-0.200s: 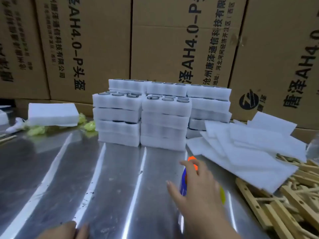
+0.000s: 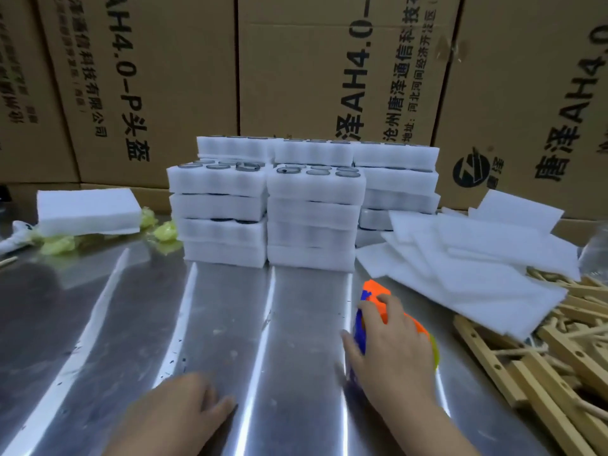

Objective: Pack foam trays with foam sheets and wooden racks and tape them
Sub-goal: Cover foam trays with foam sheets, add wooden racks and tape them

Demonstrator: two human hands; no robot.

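White foam trays (image 2: 316,205) with round dark parts in their pockets stand in several stacks at the middle back of the metal table (image 2: 131,324). Loose foam sheets (image 2: 477,264) lie fanned out to the right. Wooden racks (image 2: 566,350) are piled at the right edge, partly under the sheets. My right hand (image 2: 394,350) lies over an orange and blue tape dispenser (image 2: 373,297) on the table, fingers curled round it. My left hand (image 2: 184,409) rests near the table's front, fingers loosely bent, holding nothing.
A thick white foam block (image 2: 85,209) lies at the back left with crumpled yellow-green wrapping (image 2: 59,243) beside it. Large printed cardboard boxes (image 2: 329,77) form a wall behind the table. A clear plastic item (image 2: 595,258) shows at the far right.
My left hand has come forward into view on the table. My right hand has settled lower over the tape dispenser.
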